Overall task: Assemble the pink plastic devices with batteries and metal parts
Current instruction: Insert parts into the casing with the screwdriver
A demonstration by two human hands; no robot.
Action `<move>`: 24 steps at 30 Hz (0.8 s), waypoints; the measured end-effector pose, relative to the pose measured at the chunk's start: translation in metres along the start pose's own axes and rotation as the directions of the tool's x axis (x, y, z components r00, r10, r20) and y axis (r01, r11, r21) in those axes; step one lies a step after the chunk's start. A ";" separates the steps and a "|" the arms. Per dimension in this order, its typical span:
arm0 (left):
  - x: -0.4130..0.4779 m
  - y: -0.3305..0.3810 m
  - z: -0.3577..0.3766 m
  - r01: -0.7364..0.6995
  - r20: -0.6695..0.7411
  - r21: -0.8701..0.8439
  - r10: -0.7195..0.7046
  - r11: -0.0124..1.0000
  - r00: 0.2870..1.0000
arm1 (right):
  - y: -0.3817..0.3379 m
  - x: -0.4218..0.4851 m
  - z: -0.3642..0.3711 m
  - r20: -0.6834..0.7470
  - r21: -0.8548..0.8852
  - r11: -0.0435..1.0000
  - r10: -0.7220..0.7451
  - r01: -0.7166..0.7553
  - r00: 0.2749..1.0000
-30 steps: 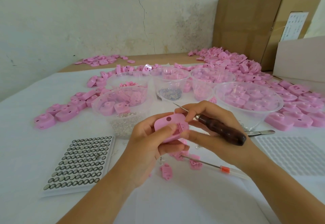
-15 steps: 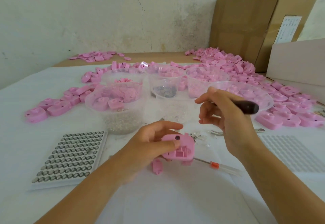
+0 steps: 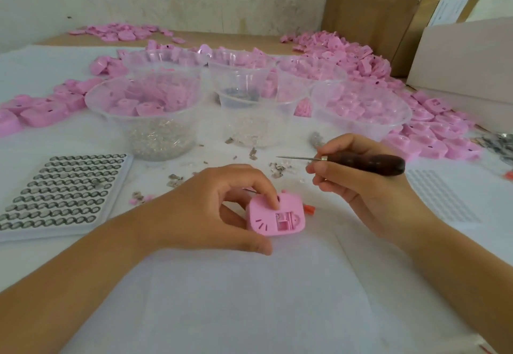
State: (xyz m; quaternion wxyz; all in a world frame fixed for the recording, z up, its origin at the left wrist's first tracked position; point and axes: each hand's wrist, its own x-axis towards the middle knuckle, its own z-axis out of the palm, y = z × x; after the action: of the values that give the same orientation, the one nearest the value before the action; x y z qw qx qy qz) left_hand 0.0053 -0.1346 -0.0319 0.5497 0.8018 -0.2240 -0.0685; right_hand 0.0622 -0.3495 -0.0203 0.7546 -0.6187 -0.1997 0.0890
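My left hand (image 3: pixel 211 209) pinches one device (image 3: pixel 266 223) on the table (image 3: pixel 249 303). My right hand (image 3: pixel 363 189) grips one awl (image 3: pixel 366 161) beside it. Beyond, two big bowls (image 3: pixel 95 103) hold pink parts (image 3: pixel 148 109). One battery tray (image 3: pixel 63 189) lies left.

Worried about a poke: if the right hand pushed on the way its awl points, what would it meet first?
Probably the clear tub of metal bits; the left hand lies below that line, though depth is unclear.

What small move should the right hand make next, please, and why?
Probably lower the awl tip into the open compartment of the pink device: the left hand steadies it on the table, compartment up, and the right hand holds the awl raised nearby.
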 end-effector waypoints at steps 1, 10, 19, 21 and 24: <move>-0.001 0.000 0.000 -0.010 0.001 0.030 0.010 0.999 1.000 | 0.001 -0.001 0.000 -0.008 0.022 1.000 0.006 -0.005 1.000; 0.002 0.001 0.000 -0.081 -0.075 0.247 0.102 0.966 0.992 | -0.001 -0.002 -0.003 -0.200 0.051 0.999 0.021 -0.011 0.979; -0.001 0.006 -0.006 -0.034 -0.116 0.309 0.073 0.950 0.991 | -0.002 -0.003 -0.008 0.041 0.072 0.997 -0.019 0.016 0.999; -0.001 0.006 -0.006 -0.039 -0.092 0.323 0.072 0.946 0.993 | -0.004 -0.005 -0.008 0.035 0.031 0.999 -0.018 0.017 0.999; -0.001 0.005 -0.006 -0.045 -0.071 0.288 0.068 0.957 0.995 | -0.003 -0.008 -0.007 0.038 0.000 1.000 0.007 -0.007 0.999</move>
State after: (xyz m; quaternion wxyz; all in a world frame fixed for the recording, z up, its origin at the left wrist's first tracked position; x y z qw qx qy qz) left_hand 0.0049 -0.1308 -0.0255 0.4384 0.8682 -0.2323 0.0124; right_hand 0.0576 -0.3591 -0.0196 0.7503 -0.6175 -0.2119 0.1037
